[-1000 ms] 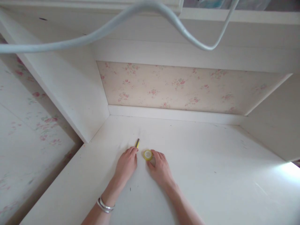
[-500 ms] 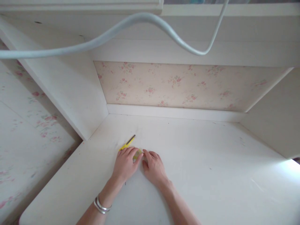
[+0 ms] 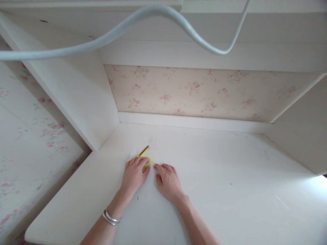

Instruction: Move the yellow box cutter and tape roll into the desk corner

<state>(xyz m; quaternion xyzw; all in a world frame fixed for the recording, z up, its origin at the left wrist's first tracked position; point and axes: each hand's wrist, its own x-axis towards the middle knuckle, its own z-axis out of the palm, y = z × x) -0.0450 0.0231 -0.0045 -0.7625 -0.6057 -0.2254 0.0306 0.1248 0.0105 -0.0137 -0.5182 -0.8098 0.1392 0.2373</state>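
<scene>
Yellow-rimmed tape roll [image 3: 147,163]: on the white desktop [image 3: 217,190], at the inner side of the left hand [image 3: 134,173]. The left hand is closed on it, with fingers across the far side and thumb at the near side; only the right-hand part of the ring shows, the remainder being covered by the fingers.

Yellow cutter [image 3: 143,151]: lies obliquely just beyond the left fingertips, its dark end pointing away and to the right. Its near end is hidden behind the hand and the roll; whether the fingers touch it cannot be told.

Right hand [image 3: 168,182]: rests on the desktop just beside the roll, palm down, fingers bent and close together, thumb drawn in below the index finger. Whether a loose end of tape is pinched at its fingertips is too fine to make out.

Silver bangles [image 3: 111,217] circle the left wrist; their underside is out of sight. Both forearms are cut off at the lower edge of the view. A pale cable [image 3: 158,10] crosses the upper part, both ends cut off, partly covering the white cabinetwork [image 3: 204,56]. Floral wallpaper [image 3: 189,92] shows behind the desktop. Glare obscures the desktop's far right edge.
</scene>
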